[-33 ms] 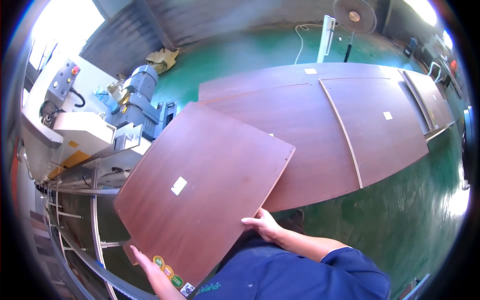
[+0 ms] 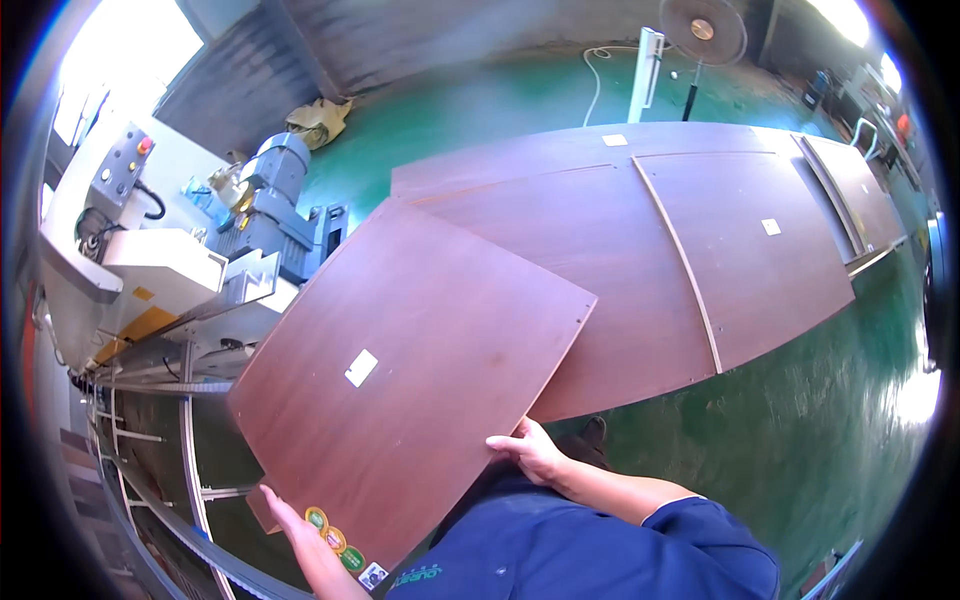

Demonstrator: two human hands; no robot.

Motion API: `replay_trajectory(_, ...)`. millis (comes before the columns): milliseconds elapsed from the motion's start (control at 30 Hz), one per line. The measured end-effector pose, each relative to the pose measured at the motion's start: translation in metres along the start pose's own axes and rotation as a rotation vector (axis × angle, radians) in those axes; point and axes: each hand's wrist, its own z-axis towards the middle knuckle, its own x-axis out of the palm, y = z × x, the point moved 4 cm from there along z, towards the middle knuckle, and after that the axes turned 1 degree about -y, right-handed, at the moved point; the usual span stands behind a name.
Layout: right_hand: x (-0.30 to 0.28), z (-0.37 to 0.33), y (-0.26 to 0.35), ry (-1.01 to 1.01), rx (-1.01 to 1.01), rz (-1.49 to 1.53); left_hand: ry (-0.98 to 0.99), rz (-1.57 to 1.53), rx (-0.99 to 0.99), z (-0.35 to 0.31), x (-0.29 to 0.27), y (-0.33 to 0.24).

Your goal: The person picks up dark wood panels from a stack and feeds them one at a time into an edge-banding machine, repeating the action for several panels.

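A large brown wood-grain board [image 2: 430, 330] is held in front of me, tilted, with a white label near its middle and round stickers at its near corner. My right hand [image 2: 530, 452] grips its right edge, thumb on top and the other fingers hidden underneath. At the lower left edge, my left hand [image 2: 290, 515] supports the board; its fingers are partly hidden. A small brown corner [image 2: 262, 508] shows beside the left hand; I cannot tell what it belongs to. The far part of the held board overlaps a wide layer of similar brown panels [image 2: 760, 290].
A machine with a grey motor [image 2: 275, 190] and a control panel [image 2: 125, 165] stands at the left. Below it runs a metal frame with rails [image 2: 190, 440]. A fan [image 2: 703, 32] and a white post [image 2: 646, 75] stand beyond the panels on a green floor [image 2: 800, 400].
The view has shifted slightly, and the board's right corner sits a little further right. Both hands keep their places on the board.
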Motion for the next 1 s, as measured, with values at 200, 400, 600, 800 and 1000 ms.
replay_trajectory(200, -0.042, -0.027, 0.004, -0.206, -0.111, 0.117, 0.322, 0.022, -0.057, 0.044, 0.119, -0.001)
replay_trajectory(400, -0.055, -0.048, -0.008, -0.257, -0.126, 0.187, 0.428, 0.126, -0.007, 0.032, 0.217, -0.017)
replay_trajectory(600, -0.053, -0.059, -0.007, -0.288, -0.145, 0.236, 0.534, 0.224, 0.04, 0.03, 0.284, -0.009)
replay_trajectory(800, -0.066, -0.081, -0.015, -0.405, 0.088, 0.057, 0.723, 0.949, 0.237, 0.04, 0.333, 0.023)
replay_trajectory(1000, -0.13, -0.098, 0.017, -0.874, -0.295, 0.065, 0.478, 0.981, 0.356, 0.021, 0.334, 0.041)
